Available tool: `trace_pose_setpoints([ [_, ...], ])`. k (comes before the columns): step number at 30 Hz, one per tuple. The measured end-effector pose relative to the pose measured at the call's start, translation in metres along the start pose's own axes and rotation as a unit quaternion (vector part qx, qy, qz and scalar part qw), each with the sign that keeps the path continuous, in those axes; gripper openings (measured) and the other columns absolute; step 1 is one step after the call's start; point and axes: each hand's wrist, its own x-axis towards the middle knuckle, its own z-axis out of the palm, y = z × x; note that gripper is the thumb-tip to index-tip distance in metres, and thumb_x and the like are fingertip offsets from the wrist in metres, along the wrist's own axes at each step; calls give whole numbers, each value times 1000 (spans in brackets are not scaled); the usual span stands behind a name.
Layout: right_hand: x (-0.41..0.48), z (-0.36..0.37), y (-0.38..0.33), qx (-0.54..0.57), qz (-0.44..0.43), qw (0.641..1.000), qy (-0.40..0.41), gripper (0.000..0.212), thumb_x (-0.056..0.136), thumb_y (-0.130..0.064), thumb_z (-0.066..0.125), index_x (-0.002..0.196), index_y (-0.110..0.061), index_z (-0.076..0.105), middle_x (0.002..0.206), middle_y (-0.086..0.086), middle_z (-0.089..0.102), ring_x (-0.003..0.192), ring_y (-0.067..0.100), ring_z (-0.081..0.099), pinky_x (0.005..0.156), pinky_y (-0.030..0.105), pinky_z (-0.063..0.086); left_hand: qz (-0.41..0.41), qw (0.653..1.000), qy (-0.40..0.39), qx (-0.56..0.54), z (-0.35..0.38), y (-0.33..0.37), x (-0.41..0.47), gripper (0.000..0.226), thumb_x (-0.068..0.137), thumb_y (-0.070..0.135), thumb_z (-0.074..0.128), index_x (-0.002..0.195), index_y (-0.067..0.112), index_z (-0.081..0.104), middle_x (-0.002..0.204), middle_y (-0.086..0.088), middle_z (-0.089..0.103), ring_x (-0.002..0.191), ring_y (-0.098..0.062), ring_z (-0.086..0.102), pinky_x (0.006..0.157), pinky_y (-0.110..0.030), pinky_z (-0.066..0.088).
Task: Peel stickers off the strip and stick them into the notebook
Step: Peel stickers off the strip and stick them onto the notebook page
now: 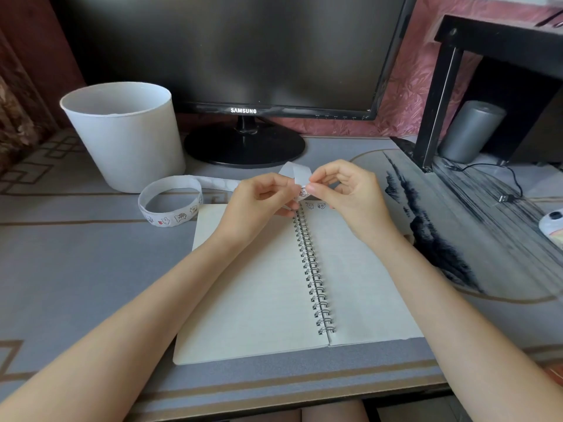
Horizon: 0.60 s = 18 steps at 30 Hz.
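Observation:
An open spiral notebook [268,284] lies flat on the desk in front of me. Two small cartoon stickers [315,205] sit at the top of its right page. A long white sticker strip [170,205] coils on the desk to the left and runs up to my hands above the notebook's top edge. My left hand [259,202] pinches the strip's free end. My right hand [341,193] pinches a small sticker [302,193] at the strip, thumb and forefinger closed on it.
A white bucket [125,141] stands at the back left. A dark monitor [243,56] on a round base stands behind the notebook. A black shelf [493,71] with a grey cylinder [470,130], a USB cable [507,197] and a mouse [553,225] are at the right.

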Motion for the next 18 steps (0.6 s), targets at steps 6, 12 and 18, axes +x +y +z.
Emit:
trace_pose_setpoints([
  [6, -2, 3, 0, -21, -1, 1000, -9, 14, 81, -9, 72, 81, -22, 66, 76, -10, 66, 71, 4, 56, 61, 17, 41, 10, 1000, 13, 6, -1, -4, 0, 12, 93, 7, 59, 84, 7, 67, 79, -11, 67, 68, -11, 65, 65, -22, 56],
  [12, -3, 4, -1, -31, -4, 999, -7, 15, 81, -10, 72, 81, -24, 67, 77, -8, 68, 72, 6, 58, 63, 17, 42, 12, 1000, 13, 15, -1, -3, 1, 10, 92, 8, 60, 86, 8, 68, 80, -12, 68, 68, -10, 65, 65, -22, 56],
  [18, -2, 4, -1, -37, 4, 999, -7, 14, 80, -8, 72, 81, -21, 68, 77, -6, 68, 71, 5, 57, 60, 13, 39, 9, 1000, 12, 21, -1, -4, 1, 12, 92, 7, 60, 92, -1, 68, 82, -11, 68, 68, -10, 65, 65, -23, 56],
])
